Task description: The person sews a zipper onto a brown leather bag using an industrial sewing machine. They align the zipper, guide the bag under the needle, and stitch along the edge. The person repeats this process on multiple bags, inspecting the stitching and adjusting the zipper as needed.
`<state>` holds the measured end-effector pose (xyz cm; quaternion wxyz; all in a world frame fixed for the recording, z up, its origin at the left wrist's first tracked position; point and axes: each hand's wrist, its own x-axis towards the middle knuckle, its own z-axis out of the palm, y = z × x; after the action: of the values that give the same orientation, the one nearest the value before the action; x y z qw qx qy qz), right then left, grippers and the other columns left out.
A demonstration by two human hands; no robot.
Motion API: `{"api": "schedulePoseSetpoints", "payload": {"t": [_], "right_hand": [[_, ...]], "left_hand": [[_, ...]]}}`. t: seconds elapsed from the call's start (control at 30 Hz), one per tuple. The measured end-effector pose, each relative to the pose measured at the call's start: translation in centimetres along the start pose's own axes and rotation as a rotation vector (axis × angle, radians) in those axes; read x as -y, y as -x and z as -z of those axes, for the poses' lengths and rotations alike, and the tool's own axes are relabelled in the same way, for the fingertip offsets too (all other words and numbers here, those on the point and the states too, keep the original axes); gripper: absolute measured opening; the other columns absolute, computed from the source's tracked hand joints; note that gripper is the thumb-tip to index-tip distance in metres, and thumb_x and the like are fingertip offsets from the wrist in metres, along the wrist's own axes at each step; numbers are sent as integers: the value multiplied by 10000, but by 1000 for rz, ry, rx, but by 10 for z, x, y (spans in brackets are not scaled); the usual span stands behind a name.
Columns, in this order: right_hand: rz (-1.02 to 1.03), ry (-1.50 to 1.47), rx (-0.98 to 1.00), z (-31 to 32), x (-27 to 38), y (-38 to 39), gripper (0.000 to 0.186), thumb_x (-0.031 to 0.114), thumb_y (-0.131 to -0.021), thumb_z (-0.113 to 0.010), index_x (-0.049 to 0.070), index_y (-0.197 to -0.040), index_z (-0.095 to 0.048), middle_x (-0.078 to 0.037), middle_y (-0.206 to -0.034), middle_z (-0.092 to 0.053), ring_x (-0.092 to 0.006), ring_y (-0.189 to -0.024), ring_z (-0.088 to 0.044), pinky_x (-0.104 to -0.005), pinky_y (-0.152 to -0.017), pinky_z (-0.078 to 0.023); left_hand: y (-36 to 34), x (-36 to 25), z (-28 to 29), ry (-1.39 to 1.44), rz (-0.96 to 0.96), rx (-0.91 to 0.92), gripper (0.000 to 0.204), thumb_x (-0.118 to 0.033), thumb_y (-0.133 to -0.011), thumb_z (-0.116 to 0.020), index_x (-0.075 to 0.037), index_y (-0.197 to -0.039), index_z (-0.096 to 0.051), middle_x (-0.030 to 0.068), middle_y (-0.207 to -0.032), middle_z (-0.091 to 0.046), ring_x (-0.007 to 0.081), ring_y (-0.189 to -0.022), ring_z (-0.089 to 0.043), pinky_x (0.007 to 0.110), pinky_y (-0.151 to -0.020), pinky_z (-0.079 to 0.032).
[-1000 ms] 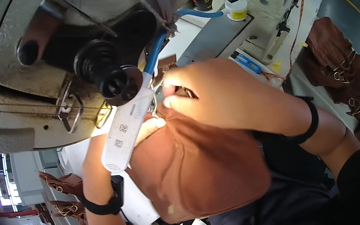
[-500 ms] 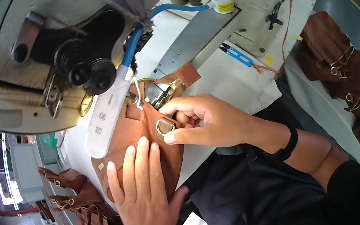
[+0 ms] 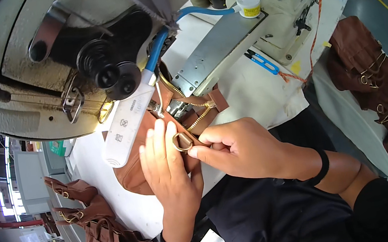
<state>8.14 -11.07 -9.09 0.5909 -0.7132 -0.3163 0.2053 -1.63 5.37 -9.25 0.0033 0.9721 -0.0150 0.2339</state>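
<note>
The brown bag lies on the worktop, partly under the sewing machine. It looks soft and light, probably easy to crease; the thicker edge carrying the metal ring seems the surest hold. The right hand has its fingers pinching this edge. The left hand presses flat, its fingers straight, grasping nothing. Right of the sewing machine are more brown bags.
</note>
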Motion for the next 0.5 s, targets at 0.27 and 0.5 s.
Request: {"api": "schedulePoseSetpoints", "payload": {"t": [0.27,0.5], "right_hand": [[584,316,-498,14,0,-31,142,171,-888,-752,51,-835,-694,-47,-737,-619,-220,-658,-582,-339,-645,-453],[717,463,-753,-3,-23,-83,273,261,-811,-794,80,-963,-656,-77,-1058,-609,-309,-1038,-559,-496,-1029,-379]], "left_hand": [[2,9,-17,45,22,-84,583,-23,-863,-677,-11,-1430,-540,185,-1446,-584,344,-1357,-543,493,-1149,-370],[-4,3,-19,99,47,-166,554,-95,-902,-693,-26,-1434,-554,158,-1431,-605,311,-1304,-576,456,-1115,-399]]}}
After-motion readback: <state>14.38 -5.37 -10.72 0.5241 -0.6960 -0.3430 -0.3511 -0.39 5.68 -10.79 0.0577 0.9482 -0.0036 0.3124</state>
